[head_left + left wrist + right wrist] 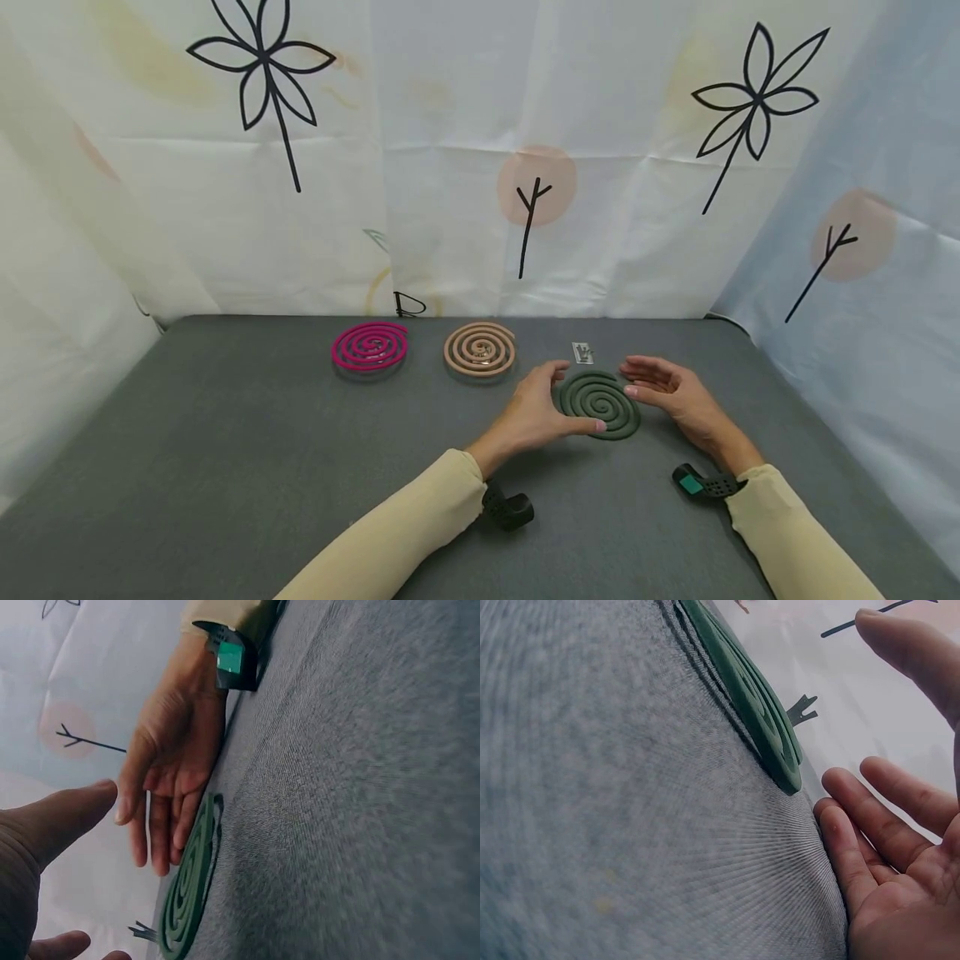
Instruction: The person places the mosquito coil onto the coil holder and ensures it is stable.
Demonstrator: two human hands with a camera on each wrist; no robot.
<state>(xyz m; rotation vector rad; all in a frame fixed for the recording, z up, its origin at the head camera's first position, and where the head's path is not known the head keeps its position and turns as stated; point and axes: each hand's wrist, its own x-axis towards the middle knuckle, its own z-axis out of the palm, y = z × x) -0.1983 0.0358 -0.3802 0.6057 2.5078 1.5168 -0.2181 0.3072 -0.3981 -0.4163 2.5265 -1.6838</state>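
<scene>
A dark green mosquito coil (pixel 600 398) lies on the grey table between the two hands. My left hand (pixel 531 412) is at its left side, thumb and fingers spread; its thumb overlaps the coil's near edge in the head view, but the left wrist view shows a gap. On the coil's right, my right hand (pixel 681 402) has loosely bent fingers and holds nothing. Just behind the green coil is a small silver metal stand (pixel 582 353), whose forked tip (pixel 804 711) sticks up in the right wrist view.
Further left, a pink mosquito coil (pixel 370 347) and a tan one (pixel 480 350) sit slightly raised above the table, with metal glinting under their middles. A patterned white cloth (pixel 442 225) hangs along the table's back edge, and more cloth stands at both sides.
</scene>
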